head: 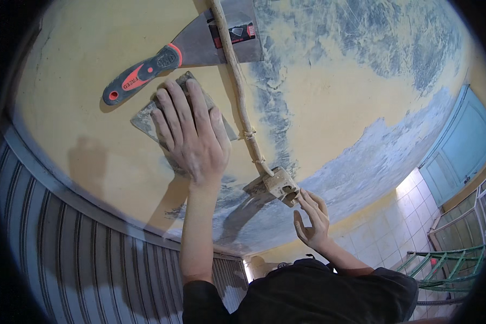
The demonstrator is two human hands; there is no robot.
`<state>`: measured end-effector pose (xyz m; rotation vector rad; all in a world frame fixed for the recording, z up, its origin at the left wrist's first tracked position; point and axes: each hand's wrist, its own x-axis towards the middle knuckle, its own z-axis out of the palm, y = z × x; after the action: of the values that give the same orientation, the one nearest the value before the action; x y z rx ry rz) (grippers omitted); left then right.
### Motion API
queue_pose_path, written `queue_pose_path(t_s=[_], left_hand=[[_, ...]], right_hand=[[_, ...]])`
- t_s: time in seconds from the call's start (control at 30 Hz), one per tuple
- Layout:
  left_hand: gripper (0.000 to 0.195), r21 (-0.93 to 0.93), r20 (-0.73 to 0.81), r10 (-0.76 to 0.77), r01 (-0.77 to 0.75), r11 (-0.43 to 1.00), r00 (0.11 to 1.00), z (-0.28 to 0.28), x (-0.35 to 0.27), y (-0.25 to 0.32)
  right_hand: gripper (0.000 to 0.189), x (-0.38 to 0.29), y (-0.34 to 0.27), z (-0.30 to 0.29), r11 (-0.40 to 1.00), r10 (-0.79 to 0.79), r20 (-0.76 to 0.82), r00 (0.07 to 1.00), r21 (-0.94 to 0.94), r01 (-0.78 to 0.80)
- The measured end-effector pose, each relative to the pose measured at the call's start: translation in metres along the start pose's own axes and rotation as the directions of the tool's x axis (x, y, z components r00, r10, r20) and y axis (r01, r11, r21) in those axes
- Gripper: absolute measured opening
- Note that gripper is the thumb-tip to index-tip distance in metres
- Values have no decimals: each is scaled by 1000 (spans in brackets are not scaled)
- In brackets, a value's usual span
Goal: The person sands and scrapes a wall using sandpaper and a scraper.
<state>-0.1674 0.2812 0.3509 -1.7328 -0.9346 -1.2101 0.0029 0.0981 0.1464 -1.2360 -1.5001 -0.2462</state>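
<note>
My left hand point(192, 137) lies with spread fingers over a flat, putty-smeared plate point(143, 117), perhaps a plaster spreader, against a yellow wall. The palm hides most of the plate. My right hand point(315, 220) has its fingertips at the lower right edge of a dirty, surface-mounted electrical box point(280, 184) with dark openings; its thumb stands apart. A paint-coated cable point(239, 87) runs up from the box, with wire ties around it. Above my left hand, a wide Freed putty knife point(146, 77) rests with its blade behind the cable.
Grey putty patches point(372, 32) cover parts of the wall point(328, 101). A ribbed metal shutter point(65, 227) borders it at lower left. To the right are a blue door point(457, 146), a tiled surface point(372, 243), a green metal ladder point(445, 267) and a glass-paned frame point(461, 218).
</note>
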Motion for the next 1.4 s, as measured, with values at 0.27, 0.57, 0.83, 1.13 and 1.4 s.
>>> queue_pose_path(t_s=[0.27,0.57,0.83,1.13,1.4], left_hand=[[56,-42,98,147,-144,989,984,35,-144,32],[55,-44,88,165,-161,986,982,21,-98,-1],[57,-45,-37,-28,27,999,999,-1,2,-13],[59,-123,-149,-142,124,985,979,0,-35,-1],[45,-284,-66,-174,148,947,983,-36,-19,-19]], right_hand=[[57,-12,10,2,998,32,-129,991,-44,-38],[54,-1,26,-7,994,49,-207,977,-82,-67],[55,-16,32,-14,982,113,-192,975,-130,-139],[51,10,-2,4,998,69,-114,991,6,-69],[53,109,-67,36,978,-53,-153,987,190,82]])
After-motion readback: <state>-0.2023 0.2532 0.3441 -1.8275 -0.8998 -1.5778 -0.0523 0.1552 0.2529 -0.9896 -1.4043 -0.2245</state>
